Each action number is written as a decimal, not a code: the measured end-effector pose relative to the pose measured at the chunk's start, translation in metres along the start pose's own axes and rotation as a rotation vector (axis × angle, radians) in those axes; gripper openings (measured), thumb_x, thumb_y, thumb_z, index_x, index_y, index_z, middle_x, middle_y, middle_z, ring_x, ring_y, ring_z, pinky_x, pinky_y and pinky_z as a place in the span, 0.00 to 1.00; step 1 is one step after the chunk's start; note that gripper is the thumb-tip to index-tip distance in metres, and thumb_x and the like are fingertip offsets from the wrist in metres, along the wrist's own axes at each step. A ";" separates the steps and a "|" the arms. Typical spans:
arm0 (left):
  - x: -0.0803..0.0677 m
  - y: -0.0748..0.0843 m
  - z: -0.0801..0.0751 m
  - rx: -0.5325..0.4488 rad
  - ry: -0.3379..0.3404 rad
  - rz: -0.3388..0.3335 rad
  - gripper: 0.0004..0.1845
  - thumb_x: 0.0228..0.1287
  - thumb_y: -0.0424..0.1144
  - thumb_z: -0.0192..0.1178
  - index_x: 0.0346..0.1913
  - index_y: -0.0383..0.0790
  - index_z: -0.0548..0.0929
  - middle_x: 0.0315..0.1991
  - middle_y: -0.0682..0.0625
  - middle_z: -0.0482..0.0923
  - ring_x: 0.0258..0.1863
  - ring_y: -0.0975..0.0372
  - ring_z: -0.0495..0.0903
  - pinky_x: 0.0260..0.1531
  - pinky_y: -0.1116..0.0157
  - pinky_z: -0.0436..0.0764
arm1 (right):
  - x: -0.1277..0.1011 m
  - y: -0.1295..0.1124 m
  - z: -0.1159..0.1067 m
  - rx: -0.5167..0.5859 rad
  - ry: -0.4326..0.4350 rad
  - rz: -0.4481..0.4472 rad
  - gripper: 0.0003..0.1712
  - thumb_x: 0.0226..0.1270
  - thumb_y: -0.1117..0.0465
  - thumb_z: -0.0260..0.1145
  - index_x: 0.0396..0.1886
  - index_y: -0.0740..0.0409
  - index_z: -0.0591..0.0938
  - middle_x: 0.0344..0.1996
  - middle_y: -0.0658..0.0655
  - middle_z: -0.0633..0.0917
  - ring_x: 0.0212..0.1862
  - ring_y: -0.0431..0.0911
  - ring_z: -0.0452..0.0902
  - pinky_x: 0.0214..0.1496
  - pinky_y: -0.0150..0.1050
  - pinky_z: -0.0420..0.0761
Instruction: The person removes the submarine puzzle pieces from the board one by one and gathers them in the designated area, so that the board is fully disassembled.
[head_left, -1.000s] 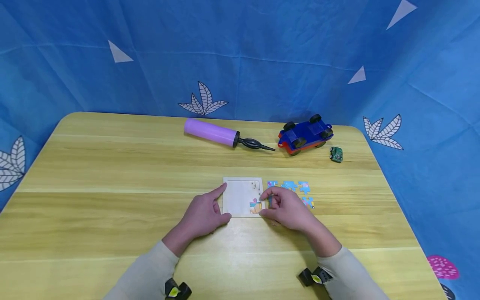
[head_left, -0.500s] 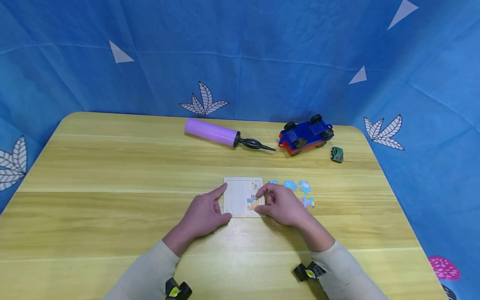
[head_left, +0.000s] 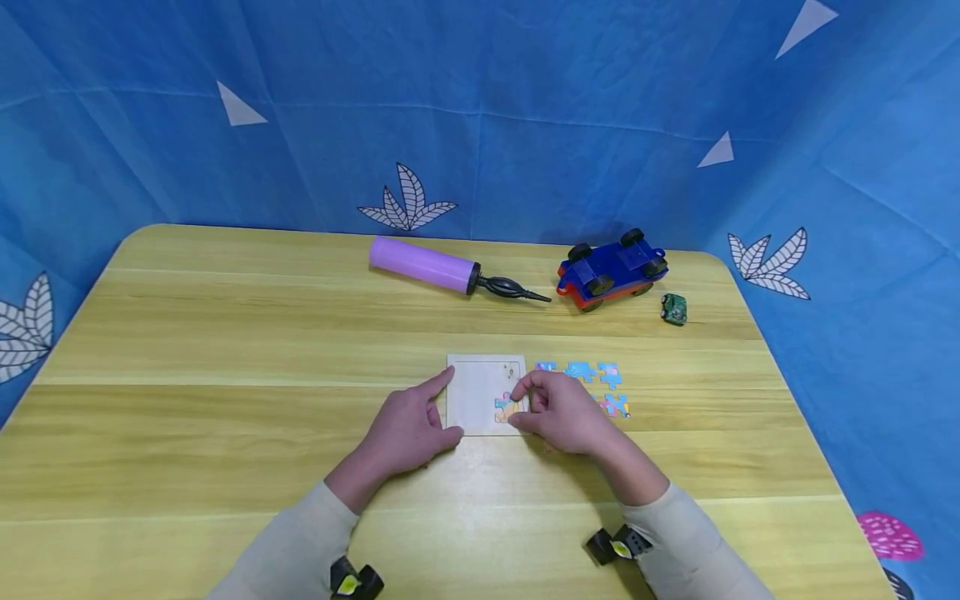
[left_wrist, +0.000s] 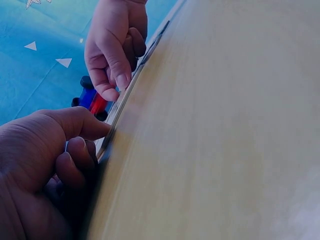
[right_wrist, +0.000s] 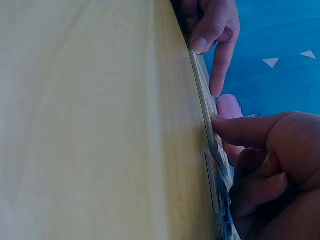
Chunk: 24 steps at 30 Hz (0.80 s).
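Observation:
A flat white puzzle board (head_left: 474,396) with a raised rim lies in the middle of the table. My left hand (head_left: 408,429) holds it at the left side, index finger against the left edge and thumb at the front edge. Between thumb and index finger, my right hand (head_left: 566,412) pinches a colourful puzzle piece (head_left: 504,408) over the board's lower right part; the fingers hide some of it. In the left wrist view, the right hand's fingertips are right at the board. Several loose blue puzzle pieces (head_left: 580,372) lie right of the board, partly covered by the right hand.
Behind the board, a purple hand pump (head_left: 423,264) with a black nozzle lies on the wooden table (head_left: 247,333). At the back right are an upturned blue and red toy car (head_left: 611,268) and a small green toy car (head_left: 673,309). A blue cloth (head_left: 480,108) hangs behind.
My right hand has moved slightly left with the puzzle piece, from the board's right rim further over the board, then a little toward the front. The left hand has stayed in place.

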<state>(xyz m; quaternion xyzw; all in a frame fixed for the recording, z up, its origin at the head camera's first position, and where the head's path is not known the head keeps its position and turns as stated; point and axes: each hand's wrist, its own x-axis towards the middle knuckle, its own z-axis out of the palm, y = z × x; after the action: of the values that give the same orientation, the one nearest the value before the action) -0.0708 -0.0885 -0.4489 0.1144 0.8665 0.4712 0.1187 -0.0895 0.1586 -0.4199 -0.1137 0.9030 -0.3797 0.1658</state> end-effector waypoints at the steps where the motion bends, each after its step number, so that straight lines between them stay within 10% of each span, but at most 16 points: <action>1: 0.000 0.000 0.000 0.001 0.001 0.001 0.45 0.52 0.35 0.72 0.75 0.38 0.66 0.15 0.56 0.73 0.14 0.65 0.70 0.22 0.64 0.74 | 0.000 0.000 0.000 -0.009 0.002 -0.004 0.12 0.60 0.61 0.77 0.41 0.52 0.83 0.15 0.49 0.69 0.16 0.42 0.64 0.27 0.39 0.68; 24: 0.000 0.001 -0.001 0.024 -0.008 -0.004 0.46 0.52 0.38 0.73 0.76 0.39 0.65 0.16 0.56 0.74 0.14 0.65 0.71 0.23 0.63 0.74 | 0.001 0.000 0.001 -0.009 0.004 -0.018 0.17 0.59 0.61 0.77 0.46 0.52 0.81 0.16 0.50 0.71 0.12 0.43 0.67 0.24 0.39 0.70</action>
<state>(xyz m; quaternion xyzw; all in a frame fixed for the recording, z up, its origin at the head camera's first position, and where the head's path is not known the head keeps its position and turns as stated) -0.0714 -0.0887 -0.4479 0.1161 0.8717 0.4602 0.1217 -0.0905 0.1578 -0.4209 -0.1217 0.9040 -0.3772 0.1601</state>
